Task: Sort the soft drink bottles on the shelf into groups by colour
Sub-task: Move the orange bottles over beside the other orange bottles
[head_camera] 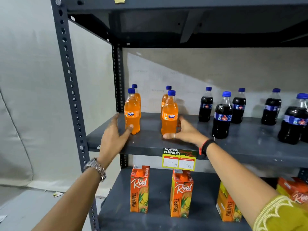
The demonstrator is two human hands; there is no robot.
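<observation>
Two pairs of orange Fanta bottles stand at the left of the grey shelf (150, 130): a front-left bottle (132, 114) with one (138, 97) behind it, and a front-right bottle (170, 117) with one (165, 99) behind it. Several dark cola bottles (222, 120) with blue caps stand spread out to the right. My left hand (113, 137) is open beside the front-left bottle, with its thumb touching the base. My right hand (185, 130) is open and cupped loosely around the base of the front-right bottle, thumb in front and fingers at its right side.
Pineapple juice cartons (139, 189) stand on the shelf below. A yellow price tag (179, 160) hangs on the shelf's front edge. A perforated steel upright (70, 80) bounds the rack on the left, and another shelf board (183, 7) lies overhead.
</observation>
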